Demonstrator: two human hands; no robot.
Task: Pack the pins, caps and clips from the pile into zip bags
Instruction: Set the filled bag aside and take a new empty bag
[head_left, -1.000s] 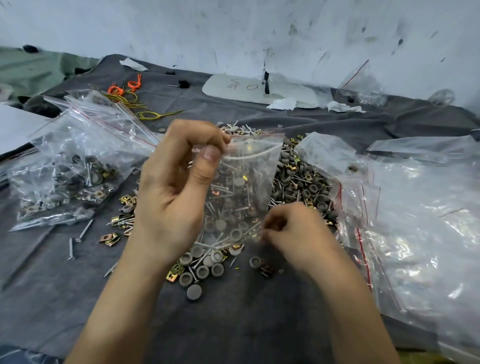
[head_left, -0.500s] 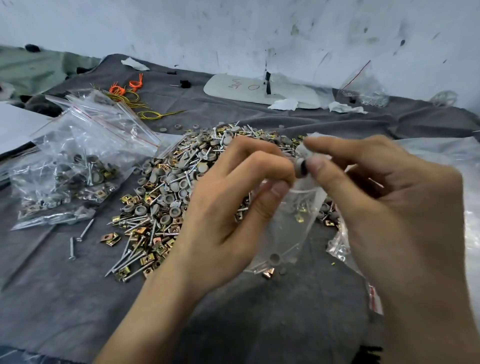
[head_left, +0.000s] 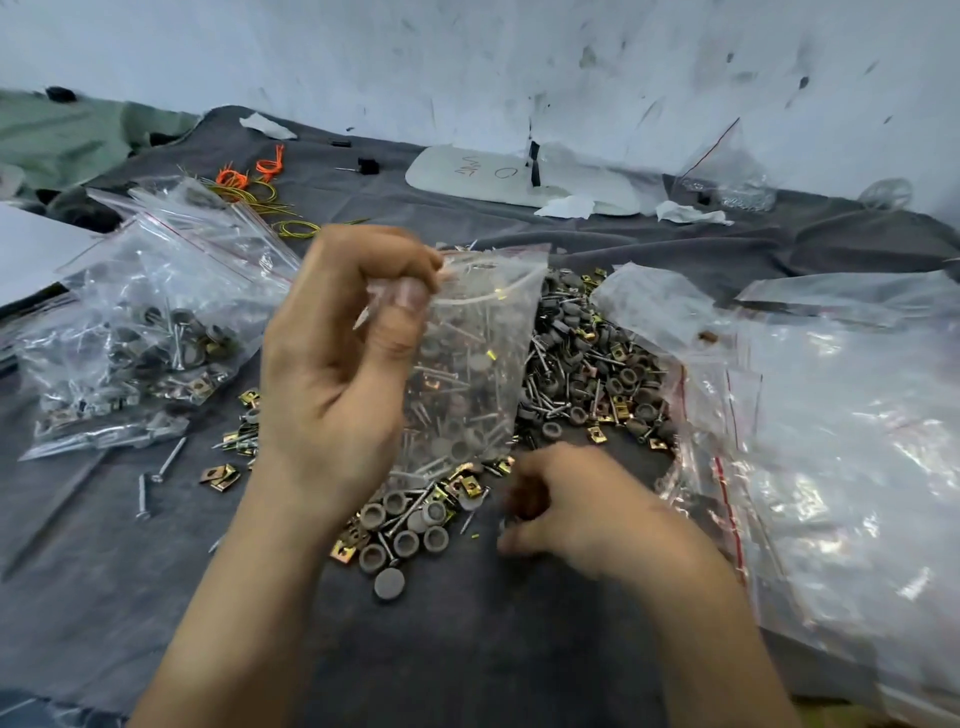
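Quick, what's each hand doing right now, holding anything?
Left hand: pinching the zip bag by its top edge.
Right hand: curled over the pile, blurred; cannot tell if it holds anything.

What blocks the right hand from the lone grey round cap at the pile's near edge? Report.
Likely nothing: the right hand hovers near the lone grey round cap, bare dark cloth between. The left hand holds the clear zip bag higher.

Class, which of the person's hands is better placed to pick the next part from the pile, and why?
The right hand. It is low at the near edge of the pile, while the left hand is raised, pinching the top of the zip bag. Its grip is too blurred to judge.
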